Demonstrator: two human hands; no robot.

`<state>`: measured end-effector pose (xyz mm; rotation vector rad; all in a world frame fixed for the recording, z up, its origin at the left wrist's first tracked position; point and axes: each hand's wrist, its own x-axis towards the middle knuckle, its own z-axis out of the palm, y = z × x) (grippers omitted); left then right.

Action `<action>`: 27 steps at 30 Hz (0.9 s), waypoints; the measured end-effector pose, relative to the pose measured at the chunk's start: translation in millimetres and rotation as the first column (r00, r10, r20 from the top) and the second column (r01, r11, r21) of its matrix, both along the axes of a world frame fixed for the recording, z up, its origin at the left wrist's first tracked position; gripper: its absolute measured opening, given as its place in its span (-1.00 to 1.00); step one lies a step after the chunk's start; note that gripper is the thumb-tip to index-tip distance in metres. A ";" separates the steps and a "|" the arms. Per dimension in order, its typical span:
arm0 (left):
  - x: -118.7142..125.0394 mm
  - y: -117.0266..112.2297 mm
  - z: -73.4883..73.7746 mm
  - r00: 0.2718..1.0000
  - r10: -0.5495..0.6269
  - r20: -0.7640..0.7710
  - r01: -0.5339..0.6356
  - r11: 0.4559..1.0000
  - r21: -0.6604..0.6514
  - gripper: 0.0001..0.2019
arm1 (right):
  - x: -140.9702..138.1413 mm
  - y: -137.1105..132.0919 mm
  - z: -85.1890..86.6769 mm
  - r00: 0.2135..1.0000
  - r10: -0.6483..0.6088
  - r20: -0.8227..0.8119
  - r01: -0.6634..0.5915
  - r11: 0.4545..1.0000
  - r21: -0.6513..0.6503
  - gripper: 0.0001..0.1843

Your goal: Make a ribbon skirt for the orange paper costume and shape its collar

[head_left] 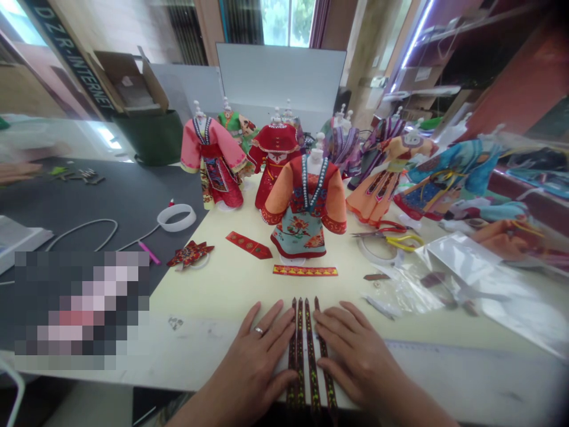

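Note:
My left hand (pixel 258 359) lies flat on the pale table (pixel 213 332), fingers stretched out, a ring on one finger, its thumb against several dark patterned strips (pixel 309 356). My right hand (pixel 351 353) rests flat on the other side of those strips, fingers spread and touching the rightmost one. The strips lie side by side between both hands, pointed ends away from me. Just beyond them lies a short red and yellow patterned band (pixel 304 271), in front of a small mannequin in an orange and light-blue costume (pixel 306 207).
Several more costumed mannequins (pixel 213 157) stand in a row behind. A red patterned strip (pixel 249 245), a folded red piece (pixel 190 253), a white tape ring (pixel 176 217), scissors (pixel 391 234) and clear plastic bags (pixel 466 279) lie around. Dark mat (pixel 111 201) at left.

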<state>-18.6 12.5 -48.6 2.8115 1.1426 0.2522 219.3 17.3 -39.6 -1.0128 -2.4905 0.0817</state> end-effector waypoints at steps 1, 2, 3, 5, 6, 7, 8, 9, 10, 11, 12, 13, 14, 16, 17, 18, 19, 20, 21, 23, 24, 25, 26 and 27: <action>0.0 0.0 0.3 1.000 0.002 0.002 -0.002 1.000 0.001 -0.44 | 0.5 -0.2 -0.2 1.000 0.002 0.002 -0.002 1.000 0.001 -0.63; -0.1 0.1 0.5 1.000 0.004 0.004 -0.004 1.000 0.004 -0.44 | 1.2 -0.4 -0.8 1.000 -0.001 0.000 0.001 1.000 0.008 -0.62; -0.3 0.1 0.7 1.000 0.004 0.007 -0.005 1.000 0.008 -0.45 | 2.1 -0.7 -1.6 1.000 -0.009 -0.006 0.009 1.000 0.019 -0.61; -0.7 0.3 0.6 1.000 0.003 0.010 -0.003 1.000 0.020 -0.45 | 4.1 -1.2 -3.8 0.999 -0.032 -0.025 0.033 0.998 0.045 -0.61; -0.8 0.3 0.4 1.000 0.000 0.010 0.000 1.000 0.026 -0.46 | 5.0 -1.3 -5.0 0.999 -0.039 -0.034 0.041 0.998 0.054 -0.62; -1.0 0.3 0.2 1.000 -0.002 0.011 0.002 1.000 0.031 -0.46 | 5.5 -1.4 -6.0 0.998 -0.038 -0.040 0.040 0.997 0.060 -0.62; -1.1 0.3 0.0 1.000 -0.003 0.011 0.003 0.999 0.033 -0.46 | 5.7 -1.3 -6.7 0.998 -0.031 -0.045 0.034 0.997 0.062 -0.63; -1.2 0.3 -0.2 1.000 -0.003 0.011 0.003 0.999 0.033 -0.46 | 5.4 -1.2 -7.0 0.999 -0.022 -0.050 0.025 0.998 0.061 -0.64; -1.2 0.3 -0.4 1.000 -0.003 0.013 0.003 0.999 0.033 -0.46 | 4.9 -1.1 -6.9 0.998 -0.012 -0.057 0.016 0.998 0.059 -0.65; -1.2 0.2 -0.5 1.000 -0.003 0.015 0.003 0.999 0.036 -0.46 | 4.0 -1.0 -6.5 0.998 -0.006 -0.063 0.010 0.998 0.055 -0.66; -1.2 0.2 -0.5 1.000 -0.003 0.015 0.003 0.999 0.037 -0.45 | 3.1 -0.8 -5.8 0.998 -0.004 -0.069 0.007 0.999 0.048 -0.66; -1.2 0.2 -0.5 1.000 -0.006 0.017 0.005 0.999 0.042 -0.45 | 2.2 -0.8 -5.0 0.997 -0.004 -0.073 0.007 0.999 0.041 -0.66; -1.2 0.2 -0.6 1.000 -0.009 0.017 0.009 0.999 0.046 -0.45 | 1.4 -0.7 -4.1 0.997 -0.005 -0.077 0.008 0.999 0.036 -0.66; -1.4 0.2 -0.8 1.000 -0.014 0.014 0.013 0.998 0.054 -0.45 | 0.5 -0.8 -2.6 0.997 -0.009 -0.079 0.012 0.999 0.032 -0.66; -1.5 0.3 -0.9 1.000 -0.015 0.011 0.015 0.998 0.056 -0.46 | 0.3 -0.9 -2.2 0.997 -0.011 -0.077 0.014 0.999 0.034 -0.67; -1.6 0.4 -1.0 1.000 -0.017 0.008 0.017 0.998 0.060 -0.46 | 0.4 -0.9 -1.8 0.997 -0.014 -0.074 0.016 0.999 0.038 -0.67; -1.7 0.6 -1.0 1.000 -0.019 0.004 0.018 0.998 0.064 -0.46 | 0.6 -1.0 -1.6 0.998 -0.016 -0.068 0.019 0.999 0.041 -0.67; -1.8 0.7 -0.9 1.000 -0.019 0.000 0.019 0.998 0.067 -0.47 | 0.7 -1.1 -1.5 0.998 -0.018 -0.060 0.021 0.999 0.043 -0.66; -1.8 0.9 -0.7 1.000 -0.021 -0.002 0.021 0.997 0.071 -0.47 | 0.9 -1.0 -1.5 0.998 -0.019 -0.053 0.021 0.999 0.045 -0.65; -1.7 1.1 -0.1 1.000 -0.025 -0.001 0.025 0.997 0.076 -0.47 | 1.1 -0.8 -1.6 0.999 -0.016 -0.043 0.018 0.999 0.044 -0.65; -1.6 1.1 0.2 1.000 -0.026 -0.001 0.026 0.997 0.074 -0.47 | 1.2 -0.6 -1.6 0.999 -0.011 -0.044 0.013 0.999 0.043 -0.66; -1.5 1.1 0.5 1.000 -0.028 0.002 0.028 0.997 0.073 -0.48 | 1.2 -0.4 -1.7 0.999 -0.007 -0.045 0.009 0.999 0.041 -0.66; -1.4 1.0 0.6 1.000 -0.030 0.008 0.029 0.997 0.073 -0.48 | 1.4 -0.3 -1.9 0.999 -0.007 -0.047 0.009 0.999 0.042 -0.67; -1.5 1.0 0.7 0.999 -0.030 0.015 0.029 0.997 0.073 -0.49 | 1.6 -0.2 -2.0 0.999 -0.009 -0.046 0.011 0.999 0.045 -0.67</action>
